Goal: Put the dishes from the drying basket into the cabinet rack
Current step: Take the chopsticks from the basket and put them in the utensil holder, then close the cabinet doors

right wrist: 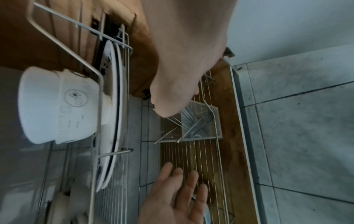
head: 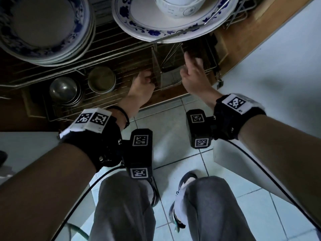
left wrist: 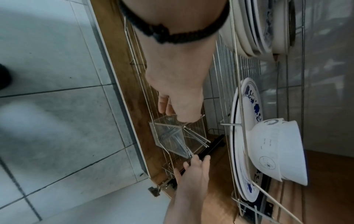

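Stacked plates (head: 40,30): upper rack, far left; blue-patterned rims
Steel bowls (head: 65,89): lower rack (head: 111,56), left part; a cup (head: 101,82) just beside them
Left hand (head: 142,84): fingers loose and spread, holding nothing; beside the cutlery holder
Cutlery holder (head: 166,73): clear box on the lower rack between the hands; chopsticks inside
Right hand (head: 194,73): fingers relaxed, nothing held; at the holder's right side
White bowl (head: 178,6): on a big blue-rimmed plate (head: 156,30), upper rack, right

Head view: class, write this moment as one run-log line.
left hand: open, beside cutlery holder | right hand: open, empty | cabinet rack: plates and bowl stowed
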